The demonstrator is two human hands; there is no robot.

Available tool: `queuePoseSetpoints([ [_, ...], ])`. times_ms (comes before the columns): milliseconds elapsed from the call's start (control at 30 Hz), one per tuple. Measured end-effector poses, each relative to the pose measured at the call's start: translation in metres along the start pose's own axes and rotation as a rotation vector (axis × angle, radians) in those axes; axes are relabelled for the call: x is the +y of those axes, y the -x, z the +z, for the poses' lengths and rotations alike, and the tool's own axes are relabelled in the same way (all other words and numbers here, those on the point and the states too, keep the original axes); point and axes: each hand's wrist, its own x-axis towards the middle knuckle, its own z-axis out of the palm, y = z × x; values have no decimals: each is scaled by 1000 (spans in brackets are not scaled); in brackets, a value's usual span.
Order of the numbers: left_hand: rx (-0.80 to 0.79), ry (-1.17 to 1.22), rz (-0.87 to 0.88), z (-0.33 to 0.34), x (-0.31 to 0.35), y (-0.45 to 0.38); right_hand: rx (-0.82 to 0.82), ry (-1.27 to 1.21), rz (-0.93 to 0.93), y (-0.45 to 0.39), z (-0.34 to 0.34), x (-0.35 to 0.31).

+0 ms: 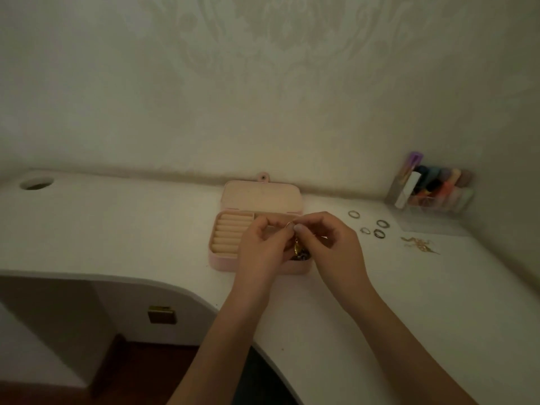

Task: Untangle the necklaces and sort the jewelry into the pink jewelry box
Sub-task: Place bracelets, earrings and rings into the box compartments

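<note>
Gold chain (292, 226) pinched taut between left hand (264, 248) and right hand (327, 244), axis left-right, pendant hanging mid-gap above open pink box (230, 238). Rings (369, 226) nearer right hand.

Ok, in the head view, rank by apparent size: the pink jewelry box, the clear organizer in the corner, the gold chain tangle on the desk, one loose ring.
Largest to smallest as they look:
1. pink jewelry box, lid open
2. clear organizer, though farther away, so unsure
3. gold chain tangle
4. loose ring
</note>
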Motion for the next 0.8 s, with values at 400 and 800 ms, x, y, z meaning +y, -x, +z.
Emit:
queuePoseSetpoints([
  [400, 4, -102, 44, -5, -3, 1, -50, -17, 39, 6, 3, -2],
  [800, -61, -40, -8, -4, 2, -7, -9, 11, 3, 3, -2, 1],
])
